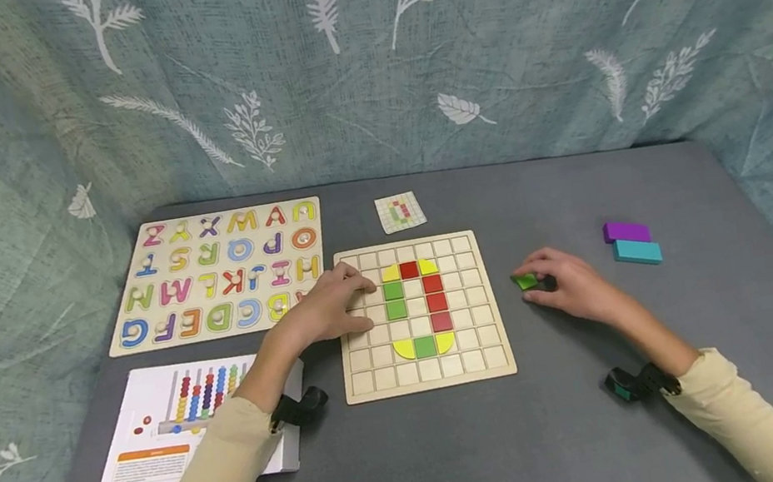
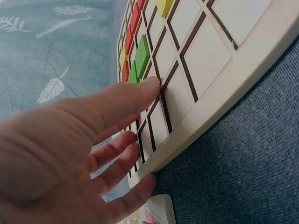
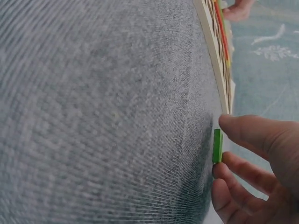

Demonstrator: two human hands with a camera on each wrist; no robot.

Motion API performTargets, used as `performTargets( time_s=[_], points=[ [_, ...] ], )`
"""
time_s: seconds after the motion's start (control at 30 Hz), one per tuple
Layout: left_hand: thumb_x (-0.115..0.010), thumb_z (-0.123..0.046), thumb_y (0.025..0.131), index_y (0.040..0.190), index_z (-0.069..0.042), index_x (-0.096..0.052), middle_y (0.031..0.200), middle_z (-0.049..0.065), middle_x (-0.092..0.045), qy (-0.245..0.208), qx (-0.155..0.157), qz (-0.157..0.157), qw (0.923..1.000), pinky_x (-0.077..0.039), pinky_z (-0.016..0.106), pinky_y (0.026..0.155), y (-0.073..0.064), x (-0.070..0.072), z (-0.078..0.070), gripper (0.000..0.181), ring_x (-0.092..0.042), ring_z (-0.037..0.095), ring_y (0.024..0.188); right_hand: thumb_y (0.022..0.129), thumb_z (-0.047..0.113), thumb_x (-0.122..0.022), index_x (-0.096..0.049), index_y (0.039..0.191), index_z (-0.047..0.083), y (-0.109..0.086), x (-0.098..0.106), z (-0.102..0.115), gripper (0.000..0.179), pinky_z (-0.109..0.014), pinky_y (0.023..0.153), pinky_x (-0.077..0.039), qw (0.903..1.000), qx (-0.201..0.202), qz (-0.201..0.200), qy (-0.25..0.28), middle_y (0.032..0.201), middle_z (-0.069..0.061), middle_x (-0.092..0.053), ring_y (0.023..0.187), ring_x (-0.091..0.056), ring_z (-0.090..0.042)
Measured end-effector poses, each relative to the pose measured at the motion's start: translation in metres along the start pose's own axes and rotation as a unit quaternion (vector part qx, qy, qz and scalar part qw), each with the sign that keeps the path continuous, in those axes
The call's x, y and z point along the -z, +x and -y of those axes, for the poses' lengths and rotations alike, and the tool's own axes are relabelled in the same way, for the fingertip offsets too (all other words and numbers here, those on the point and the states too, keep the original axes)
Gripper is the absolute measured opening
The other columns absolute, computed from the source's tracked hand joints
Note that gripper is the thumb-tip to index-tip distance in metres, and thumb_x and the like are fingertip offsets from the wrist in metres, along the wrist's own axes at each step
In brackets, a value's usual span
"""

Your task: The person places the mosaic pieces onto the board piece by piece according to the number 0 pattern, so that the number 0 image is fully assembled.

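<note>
A wooden grid board (image 1: 480, 352) lies mid-table with red, green and yellow tiles set in a ring, among them a red tile (image 1: 437, 302) and a green tile (image 1: 424, 346). At the board's left side my left hand (image 1: 325, 308) rests with its fingers spread loosely and holds nothing; its thumb (image 2: 148, 87) lies over bare squares. To the right of the board, my right hand (image 1: 566, 284) has a loose green square tile (image 3: 217, 145) between thumb and fingertips, low at the table. Part of that tile is hidden by the fingers in the head view.
Behind the board lies a small pattern card (image 1: 401, 212). An alphabet puzzle board (image 1: 121, 340) is at the back left, with a white box (image 1: 122, 439) picturing an abacus before it. Purple (image 1: 625, 232) and teal blocks (image 1: 637, 252) lie at the right.
</note>
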State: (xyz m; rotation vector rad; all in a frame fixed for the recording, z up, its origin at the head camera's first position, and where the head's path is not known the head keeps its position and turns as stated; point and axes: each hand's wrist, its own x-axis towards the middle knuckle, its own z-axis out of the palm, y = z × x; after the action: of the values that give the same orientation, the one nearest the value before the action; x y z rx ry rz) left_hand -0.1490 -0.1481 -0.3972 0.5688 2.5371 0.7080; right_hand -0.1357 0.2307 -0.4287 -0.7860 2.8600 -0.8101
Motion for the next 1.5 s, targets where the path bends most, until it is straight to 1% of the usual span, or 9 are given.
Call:
performTargets(
  time_s=[0.07, 0.2, 0.33, 0.6, 0.8, 1.0, 1.13, 1.37, 1.5],
  points=[
    [-0.073, -0.020, 0.086, 0.131, -0.006, -0.058, 0.129, 0.014, -0.046, 0.001, 0.000, -0.001, 1.0000, -0.041, 0.043, 0.094, -0.0004, 0.0013, -0.0006, 0.049, -0.042, 0.028, 0.111, 0.082, 0.007, -0.076, -0.070, 0.112, 0.002, 0.0006, 0.0009, 0.0001, 0.032, -0.037, 0.073, -0.048, 1.0000, 0.004, 0.005, -0.002, 0.114, -0.016, -0.063, 0.089, -0.060, -0.023],
    [-0.073, -0.020, 0.086, 0.129, -0.005, -0.058, 0.131, 0.015, -0.047, 0.007, -0.003, -0.008, 0.9999, -0.042, 0.044, 0.095, -0.0003, 0.0042, -0.0021, 0.049, -0.043, 0.029, 0.113, 0.082, 0.006, -0.074, -0.070, 0.113, 0.001, 0.0027, 0.0031, 0.0003, 0.032, -0.045, 0.079, -0.050, 0.9999, 0.010, 0.013, -0.005, 0.115, -0.018, -0.063, 0.097, -0.061, -0.029],
    [-0.073, -0.021, 0.086, 0.129, -0.004, -0.057, 0.133, 0.016, -0.046, 0.010, -0.001, -0.001, 0.9999, -0.042, 0.045, 0.097, 0.0004, 0.0052, -0.0036, 0.049, -0.043, 0.030, 0.116, 0.083, 0.005, -0.074, -0.070, 0.114, 0.001, 0.0024, 0.0044, 0.0005, 0.032, -0.048, 0.082, -0.049, 0.9997, 0.006, 0.022, -0.011, 0.116, -0.018, -0.062, 0.100, -0.060, -0.031],
    [-0.073, -0.020, 0.086, 0.129, -0.005, -0.057, 0.133, 0.015, -0.046, 0.011, 0.001, -0.005, 0.9999, -0.042, 0.045, 0.097, -0.0005, 0.0065, -0.0042, 0.049, -0.043, 0.029, 0.115, 0.083, 0.005, -0.074, -0.070, 0.114, 0.002, 0.0021, 0.0051, 0.0012, 0.032, -0.044, 0.078, -0.050, 0.9998, 0.008, 0.015, -0.013, 0.116, -0.017, -0.062, 0.093, -0.061, -0.027],
    [-0.073, -0.021, 0.086, 0.129, -0.005, -0.057, 0.132, 0.014, -0.046, 0.008, 0.005, -0.006, 0.9999, -0.041, 0.045, 0.097, -0.0001, 0.0040, -0.0036, 0.049, -0.043, 0.029, 0.115, 0.084, 0.006, -0.073, -0.069, 0.117, 0.004, 0.0016, 0.0061, 0.0016, 0.033, -0.040, 0.075, -0.049, 0.9995, 0.007, 0.024, -0.018, 0.116, -0.016, -0.062, 0.093, -0.060, -0.026],
    [-0.073, -0.020, 0.086, 0.128, -0.004, -0.057, 0.132, 0.016, -0.046, 0.013, 0.001, -0.004, 0.9999, -0.042, 0.045, 0.098, 0.0000, 0.0017, -0.0037, 0.048, -0.044, 0.030, 0.116, 0.086, 0.008, -0.072, -0.069, 0.118, 0.006, 0.0010, 0.0058, 0.0030, 0.033, -0.036, 0.071, -0.045, 0.9990, 0.005, 0.040, -0.020, 0.114, -0.016, -0.061, 0.088, -0.057, -0.023],
    [-0.074, -0.021, 0.086, 0.128, -0.004, -0.057, 0.133, 0.015, -0.047, 0.012, 0.001, -0.004, 0.9999, -0.042, 0.045, 0.098, 0.0000, 0.0011, -0.0037, 0.048, -0.044, 0.030, 0.116, 0.086, 0.008, -0.072, -0.070, 0.118, 0.007, 0.0010, 0.0048, 0.0029, 0.033, -0.037, 0.072, -0.045, 0.9989, 0.005, 0.041, -0.021, 0.115, -0.016, -0.060, 0.088, -0.056, -0.023],
    [-0.073, -0.021, 0.086, 0.128, -0.004, -0.058, 0.132, 0.015, -0.048, 0.018, -0.005, -0.005, 0.9998, -0.042, 0.045, 0.097, -0.0006, 0.0010, -0.0037, 0.048, -0.045, 0.030, 0.115, 0.086, 0.007, -0.071, -0.069, 0.119, 0.007, 0.0019, 0.0028, 0.0036, 0.033, -0.040, 0.073, -0.046, 0.9987, 0.005, 0.040, -0.031, 0.114, -0.016, -0.060, 0.092, -0.058, -0.027],
    [-0.073, -0.021, 0.086, 0.128, -0.004, -0.058, 0.132, 0.015, -0.048, 0.018, -0.004, -0.004, 0.9998, -0.042, 0.045, 0.098, -0.0009, 0.0006, -0.0039, 0.048, -0.045, 0.030, 0.116, 0.086, 0.008, -0.071, -0.069, 0.120, 0.007, 0.0019, 0.0025, 0.0040, 0.033, -0.042, 0.075, -0.047, 0.9985, 0.005, 0.042, -0.034, 0.114, -0.016, -0.061, 0.095, -0.059, -0.028]
  ],
)
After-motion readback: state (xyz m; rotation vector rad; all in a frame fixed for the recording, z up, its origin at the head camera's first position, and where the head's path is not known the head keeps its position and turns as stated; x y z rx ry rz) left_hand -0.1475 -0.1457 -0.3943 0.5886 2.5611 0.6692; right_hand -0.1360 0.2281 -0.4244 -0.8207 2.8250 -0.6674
